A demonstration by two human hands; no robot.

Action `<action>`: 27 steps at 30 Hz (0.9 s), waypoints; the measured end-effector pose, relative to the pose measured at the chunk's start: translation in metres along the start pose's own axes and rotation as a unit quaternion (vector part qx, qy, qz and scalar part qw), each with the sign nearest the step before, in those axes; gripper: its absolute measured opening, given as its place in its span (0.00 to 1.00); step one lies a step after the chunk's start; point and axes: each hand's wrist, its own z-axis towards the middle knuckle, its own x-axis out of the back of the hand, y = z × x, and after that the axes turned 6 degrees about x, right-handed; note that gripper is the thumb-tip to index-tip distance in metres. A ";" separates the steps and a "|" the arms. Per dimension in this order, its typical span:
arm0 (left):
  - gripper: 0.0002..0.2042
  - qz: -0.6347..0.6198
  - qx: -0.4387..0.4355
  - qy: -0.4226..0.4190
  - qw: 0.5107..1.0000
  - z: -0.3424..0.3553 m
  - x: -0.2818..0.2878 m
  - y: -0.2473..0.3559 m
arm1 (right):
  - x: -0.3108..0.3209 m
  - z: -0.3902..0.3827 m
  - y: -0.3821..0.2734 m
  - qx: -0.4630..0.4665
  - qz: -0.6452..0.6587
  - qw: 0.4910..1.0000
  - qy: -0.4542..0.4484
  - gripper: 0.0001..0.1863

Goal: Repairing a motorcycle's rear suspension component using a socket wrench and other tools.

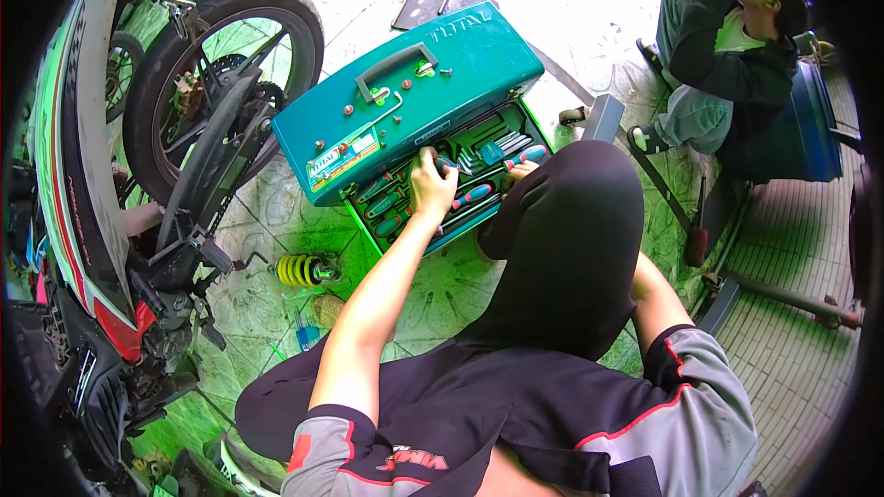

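Observation:
A teal metal toolbox (442,60) stands on the floor in front of me, its lower drawer (376,237) pulled out toward me. My left hand (433,186) reaches into the drawer's middle, fingers curled among the tools; what they hold, if anything, is hidden. At the drawer's right side, my right hand (525,170) shows only a few fingers, the rest behind my raised knee. Beside it lies a screwdriver with a blue handle (527,156). Red-and-teal handled pliers (379,205) fill the drawer's left part. Hex keys (466,162) lie near the middle.
Bolts and an L-shaped hex key (381,114) rest on the toolbox lid. A motorcycle with its rear wheel (308,46) stands at left. A yellow spring shock absorber (298,270) lies on the tiles. Another person (737,64) sits at far right, near a metal frame (603,118).

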 end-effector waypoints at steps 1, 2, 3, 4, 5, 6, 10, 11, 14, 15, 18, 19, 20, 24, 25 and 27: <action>0.15 0.054 -0.036 0.019 0.998 0.002 -0.003 -0.003 | -0.002 -0.005 0.001 0.003 0.007 1.000 -0.001 0.20; 0.15 0.054 -0.030 0.023 0.998 0.003 -0.004 -0.007 | -0.002 -0.007 0.005 0.007 0.013 1.000 -0.002 0.19; 0.15 0.073 -0.073 0.059 0.993 0.004 -0.005 -0.007 | 0.001 0.000 0.011 0.012 0.018 1.000 -0.003 0.19; 0.14 0.089 -0.119 0.090 0.985 0.004 -0.011 -0.002 | 0.014 0.013 0.005 0.010 0.019 1.000 -0.002 0.18; 0.13 0.105 -0.164 0.122 0.973 0.004 -0.015 0.002 | 0.000 0.073 -0.006 0.009 0.021 1.000 -0.002 0.18; 0.13 0.104 -0.159 0.123 0.974 0.001 -0.015 0.002 | -0.002 0.063 -0.005 0.010 0.026 1.000 -0.003 0.17; 0.10 0.135 -0.157 0.064 0.976 -0.009 -0.016 0.005 | -0.009 0.058 0.009 0.007 0.046 0.999 -0.006 0.16; 0.10 0.145 -0.165 0.066 0.973 -0.008 -0.014 0.002 | -0.009 0.060 0.008 0.010 0.051 0.999 -0.005 0.15; 0.09 0.164 -0.178 0.070 0.968 -0.004 -0.011 -0.008 | -0.010 0.062 0.004 0.015 0.066 0.998 -0.003 0.14; 0.10 0.180 -0.184 0.079 0.963 -0.002 -0.009 -0.011 | -0.010 0.063 0.003 0.017 0.071 0.997 -0.002 0.14; 0.12 0.211 -0.192 0.094 0.954 -0.003 0.000 -0.014 | -0.005 0.068 -0.007 0.020 0.083 0.996 -0.004 0.13; 0.10 0.175 -0.196 0.101 0.960 -0.008 0.006 -0.018 | -0.005 0.075 -0.012 0.053 0.087 0.994 0.028 0.12; 0.08 0.141 -0.198 0.109 0.964 -0.014 0.015 -0.023 | -0.006 0.085 -0.017 0.088 0.094 0.990 0.061 0.12; 0.04 0.116 -0.317 -0.030 0.941 -0.053 0.055 -0.001 | -0.020 0.088 0.027 0.000 0.030 0.997 0.078 0.14; 0.04 0.115 -0.322 -0.035 0.939 -0.061 0.056 -0.003 | -0.030 0.089 0.040 -0.006 0.031 0.996 0.081 0.14; 0.04 0.081 -0.286 -0.116 0.948 -0.073 0.064 -0.026 | -0.052 0.112 0.048 -0.111 0.036 0.990 0.078 0.16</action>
